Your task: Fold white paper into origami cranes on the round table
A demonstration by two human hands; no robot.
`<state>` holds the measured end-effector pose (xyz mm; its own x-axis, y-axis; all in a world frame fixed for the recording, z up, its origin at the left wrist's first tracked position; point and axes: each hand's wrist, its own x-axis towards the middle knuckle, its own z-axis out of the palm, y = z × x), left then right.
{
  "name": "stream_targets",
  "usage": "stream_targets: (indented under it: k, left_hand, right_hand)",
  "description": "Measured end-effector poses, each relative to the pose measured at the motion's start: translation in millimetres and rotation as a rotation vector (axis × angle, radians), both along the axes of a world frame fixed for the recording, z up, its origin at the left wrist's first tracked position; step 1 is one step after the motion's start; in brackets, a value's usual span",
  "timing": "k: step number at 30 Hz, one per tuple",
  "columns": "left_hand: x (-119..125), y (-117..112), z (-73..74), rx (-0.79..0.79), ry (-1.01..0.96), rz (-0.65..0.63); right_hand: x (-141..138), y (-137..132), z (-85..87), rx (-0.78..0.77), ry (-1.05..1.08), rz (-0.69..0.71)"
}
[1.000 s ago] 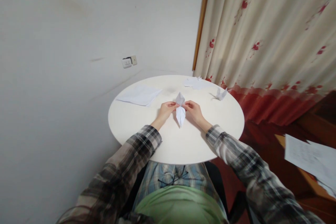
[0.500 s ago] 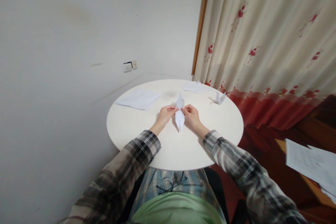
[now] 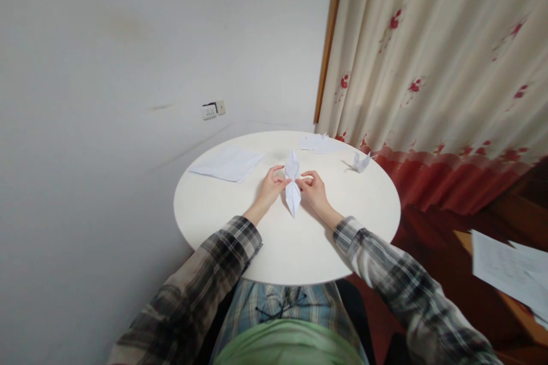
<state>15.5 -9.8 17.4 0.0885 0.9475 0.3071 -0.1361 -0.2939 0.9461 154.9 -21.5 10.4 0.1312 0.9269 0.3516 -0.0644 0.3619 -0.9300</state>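
A folded white paper [image 3: 293, 198], long and pointed at both ends, is held over the middle of the round white table [image 3: 295, 256]. My left hand [image 3: 272, 183] grips its left edge near the middle, thumb in front and fingers curled behind. My right hand [image 3: 313, 187] pinches the opposite edge at about the same height. One point of the paper faces away from me, the other toward me. The finer folds are too small to make out.
White paper sheets [image 3: 226, 164] lie at the table's left. More paper [image 3: 317, 144] is at the back edge, and a folded paper crane [image 3: 362, 162] stands at the right. A wall with a socket [image 3: 209, 112] is behind, a curtain [image 3: 428, 97] to the right.
The fingers of my left hand have lifted and bent slightly, with its thumb still on the paper. The folded paper stays in nearly the same place; the view has shifted a little.
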Motion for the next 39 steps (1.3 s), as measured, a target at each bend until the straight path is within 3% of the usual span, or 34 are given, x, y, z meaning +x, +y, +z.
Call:
stream_targets:
  k: [7, 18, 23, 31, 34, 39]
  left_hand:
    - [-0.7, 0.4, 1.0, -0.069, 0.038, -0.063]
    - [0.7, -10.8, 6.5, -0.202, 0.155, -0.316]
    - [-0.9, -9.4, 4.3, -0.233, 0.162, -0.356]
    - [-2.3, -15.2, 6.5, -0.304, 0.21, -0.553]
    - [-3.1, -16.8, 8.8, -0.32, 0.245, -0.589]
    - [-2.7, -16.7, 6.7, -0.327, 0.168, -0.593]
  right_hand:
    - [0.2, 3.4, 2.1, -0.074, 0.047, 0.075]
    - [7.9, -3.4, 3.5, -0.166, 0.154, 0.211]
    - [7.8, -3.4, 6.5, -0.181, 0.258, 0.383]
    - [9.8, -5.3, 10.7, -0.27, 0.265, 0.762]
    - [11.4, -1.0, 6.5, -0.281, 0.223, 0.821]
    - [12.3, 2.9, 0.7, -0.323, 0.13, 0.801]
